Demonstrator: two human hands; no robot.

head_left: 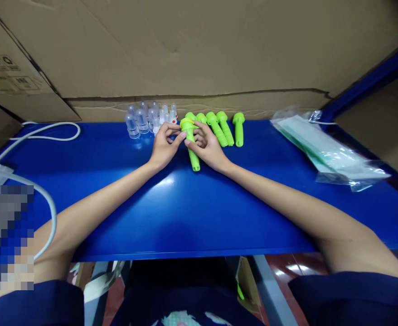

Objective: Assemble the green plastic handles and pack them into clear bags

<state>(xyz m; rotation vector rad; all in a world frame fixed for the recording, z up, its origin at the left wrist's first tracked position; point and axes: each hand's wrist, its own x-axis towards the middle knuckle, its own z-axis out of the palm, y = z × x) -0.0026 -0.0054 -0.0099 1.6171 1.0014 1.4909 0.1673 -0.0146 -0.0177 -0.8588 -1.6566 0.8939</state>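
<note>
Between my two hands is a lime-green plastic piece shaped like a flashlight body [193,158], its wide head up and its narrow end pointing toward me. Fingers and thumb of my left hand [167,144] close on the left side of its head. My right hand [210,147] grips the same piece from the right, thumb at the neck. Several matching green pieces [239,130] lie in a row behind and right of my right hand. Left of my left hand, several clear plastic cylinders with domed tops [142,120] stand upright; smaller clear ones [173,113] stand beside them.
A clear bag holding flat white and green items [324,145] lies at the right of the blue table [172,213]. Cardboard [185,50] walls the back. A white cable [73,129] loops at the left, near a pixelated patch. The table's front edge is close to me.
</note>
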